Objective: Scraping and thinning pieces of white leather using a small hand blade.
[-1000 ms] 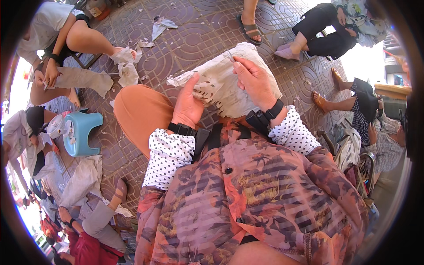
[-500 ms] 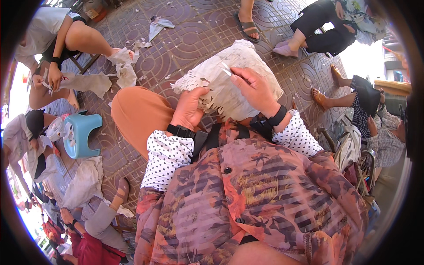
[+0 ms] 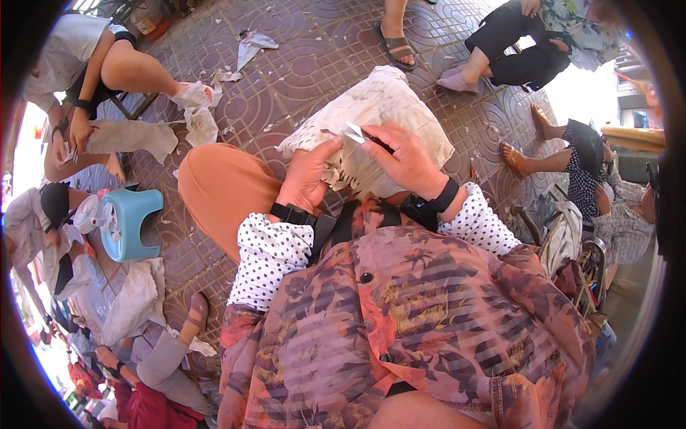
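Over my lap lies a pale, whitish sheet [image 3: 393, 96], cloth or hide, with a ragged edge full of small cut-outs on its left side. My left hand [image 3: 309, 175] is closed on that ragged edge, thumb on top, fingers mostly underneath. Just to the right, my right hand [image 3: 406, 159] grips a pair of small snips [image 3: 354, 134]. Their silver blades are parted and point left toward the left thumb, above the sheet. The snips' dark handle is mostly covered by my fingers.
A blue plastic stool [image 3: 136, 225] with a small white fan [image 3: 88, 214] stands at left. Seated people surround me; one at upper left handles a grey-white strip [image 3: 136, 137]. Scraps [image 3: 254, 46] litter the tiled floor [image 3: 286, 93]. A sandalled foot [image 3: 395, 46] is at the top.
My right hand has moved a little left and down, bringing the snips closer to my left thumb. The blades are spread wider. My left hand stays on the sheet's edge.
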A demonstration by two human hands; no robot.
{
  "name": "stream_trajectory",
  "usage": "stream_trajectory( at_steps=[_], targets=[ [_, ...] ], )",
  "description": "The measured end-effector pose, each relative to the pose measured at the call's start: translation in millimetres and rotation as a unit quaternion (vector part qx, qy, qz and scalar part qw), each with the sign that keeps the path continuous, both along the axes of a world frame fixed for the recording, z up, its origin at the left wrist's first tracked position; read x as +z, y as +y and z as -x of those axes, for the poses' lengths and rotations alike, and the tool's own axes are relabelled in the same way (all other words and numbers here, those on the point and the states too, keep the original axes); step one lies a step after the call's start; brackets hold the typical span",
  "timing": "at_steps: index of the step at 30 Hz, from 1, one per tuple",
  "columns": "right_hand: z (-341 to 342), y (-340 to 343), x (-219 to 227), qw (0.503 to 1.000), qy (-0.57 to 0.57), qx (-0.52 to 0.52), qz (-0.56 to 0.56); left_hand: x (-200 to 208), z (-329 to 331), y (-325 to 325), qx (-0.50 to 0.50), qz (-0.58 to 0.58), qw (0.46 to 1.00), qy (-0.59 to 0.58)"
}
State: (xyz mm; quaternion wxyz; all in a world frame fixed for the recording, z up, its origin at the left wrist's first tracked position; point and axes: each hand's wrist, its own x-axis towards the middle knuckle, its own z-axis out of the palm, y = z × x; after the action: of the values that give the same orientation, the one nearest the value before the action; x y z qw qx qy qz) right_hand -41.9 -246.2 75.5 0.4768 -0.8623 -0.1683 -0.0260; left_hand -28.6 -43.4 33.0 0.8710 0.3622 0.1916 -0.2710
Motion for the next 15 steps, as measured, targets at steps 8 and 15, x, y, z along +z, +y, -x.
stream_trajectory(
  at_steps=[8, 15],
  targets=[
    [2.9, 3.8, -2.6, 1.000, 0.009, 0.018, -0.016, -4.1, 0.3, 0.6, -0.012, 0.034, 0.999, 0.006],
    [3.5, 6.0, -0.8, 1.000, -0.009, 0.016, -0.010, -4.9, 0.4, -3.4, -0.025, 0.079, 0.996, 0.024]
  ],
)
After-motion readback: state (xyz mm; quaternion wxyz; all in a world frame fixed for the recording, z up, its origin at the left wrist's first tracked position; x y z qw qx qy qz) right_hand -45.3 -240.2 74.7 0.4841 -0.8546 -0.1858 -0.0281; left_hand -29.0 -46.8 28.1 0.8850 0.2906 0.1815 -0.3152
